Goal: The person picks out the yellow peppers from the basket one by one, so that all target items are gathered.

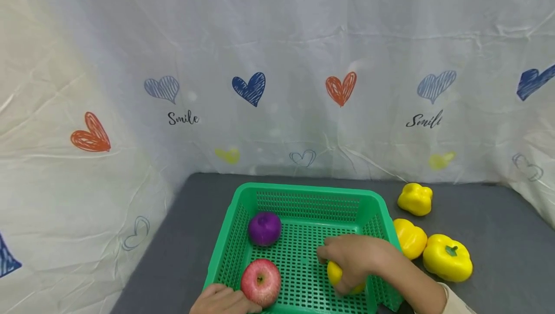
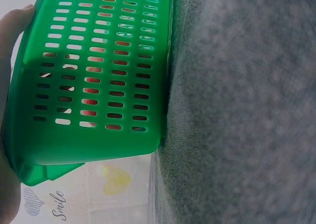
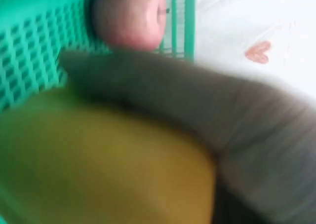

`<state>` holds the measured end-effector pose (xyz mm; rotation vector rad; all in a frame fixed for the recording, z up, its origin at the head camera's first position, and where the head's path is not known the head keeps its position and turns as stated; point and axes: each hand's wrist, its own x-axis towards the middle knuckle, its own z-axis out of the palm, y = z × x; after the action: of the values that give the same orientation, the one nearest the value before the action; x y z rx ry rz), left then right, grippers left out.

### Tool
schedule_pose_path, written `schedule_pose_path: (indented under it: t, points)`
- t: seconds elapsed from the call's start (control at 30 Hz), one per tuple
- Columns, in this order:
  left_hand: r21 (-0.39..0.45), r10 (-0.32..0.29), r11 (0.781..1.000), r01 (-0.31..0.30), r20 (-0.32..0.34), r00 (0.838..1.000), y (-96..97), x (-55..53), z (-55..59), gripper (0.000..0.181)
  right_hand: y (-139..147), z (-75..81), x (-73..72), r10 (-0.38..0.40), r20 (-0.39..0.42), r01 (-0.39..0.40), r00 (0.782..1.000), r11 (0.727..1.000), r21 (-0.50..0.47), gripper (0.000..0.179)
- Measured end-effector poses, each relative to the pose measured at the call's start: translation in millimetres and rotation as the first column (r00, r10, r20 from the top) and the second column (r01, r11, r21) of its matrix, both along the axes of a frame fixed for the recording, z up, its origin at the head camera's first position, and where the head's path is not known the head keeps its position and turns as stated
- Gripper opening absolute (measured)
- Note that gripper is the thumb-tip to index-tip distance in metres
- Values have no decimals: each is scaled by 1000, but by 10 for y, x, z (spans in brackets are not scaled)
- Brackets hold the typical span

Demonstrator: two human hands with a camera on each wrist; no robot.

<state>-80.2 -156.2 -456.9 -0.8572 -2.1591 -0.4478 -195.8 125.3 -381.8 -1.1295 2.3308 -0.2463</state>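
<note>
A green plastic basket (image 1: 303, 189) with slotted walls stands on the dark grey table. My right hand (image 1: 353, 261) reaches into its right side and grips a yellow bell pepper (image 1: 334, 272), mostly covered by the fingers; in the right wrist view the pepper (image 3: 113, 165) is large and blurred. At the near left corner, my left hand (image 1: 224, 299) holds the basket's rim, next to a red apple (image 1: 261, 282) inside. A round purple vegetable or fruit (image 1: 265, 228) lies behind the apple. In the left wrist view the basket's wall (image 2: 98, 145) rests on the table.
Outside the basket on the right lie three more yellow bell peppers: one at the back (image 1: 415, 199), one beside the wall (image 1: 409, 239) and one with a green stem (image 1: 447, 258). A white cloth (image 1: 295, 126) printed with hearts hangs behind and at the sides.
</note>
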Motion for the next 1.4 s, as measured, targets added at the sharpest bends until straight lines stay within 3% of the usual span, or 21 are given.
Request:
schedule_pose_path:
  t: [0.07, 0.27, 0.57, 0.67, 0.8, 0.9, 1.2, 1.4]
  points:
    - [28, -13, 1000, 14, -28, 1000, 12, -13, -23, 9, 19, 17, 44, 14, -15, -14, 1000, 1000, -24, 41]
    - [46, -36, 998, 37, -32, 999, 19, -16, -25, 13, 61, 103, 183, 67, -53, -72, 996, 992, -107, 41]
    - [-3, -62, 998, 62, 62, 996, -11, 30, 5, 11, 108, 147, 293, 62, -136, -80, 989, 988, -133, 40]
    - [11, -74, 997, 73, 23, 997, -10, 12, -15, 10, 114, 173, 335, 36, -152, -59, 988, 987, -150, 38]
    - [32, -89, 995, 92, -85, 992, -7, -39, -47, 7, 125, 214, 376, 11, -171, -38, 985, 987, -154, 39]
    - [43, -73, 996, 78, -109, 991, 3, -51, -47, 7, 140, 237, 391, 3, -173, -30, 985, 988, -152, 39]
    - [35, -35, 999, 35, -6, 999, 7, 14, 12, 8, 259, 286, 440, -11, -154, -18, 988, 983, -184, 38]
    - [37, -24, 999, 25, -32, 999, -1, -4, -17, 12, 358, 306, 520, -67, -124, 43, 990, 982, -183, 43]
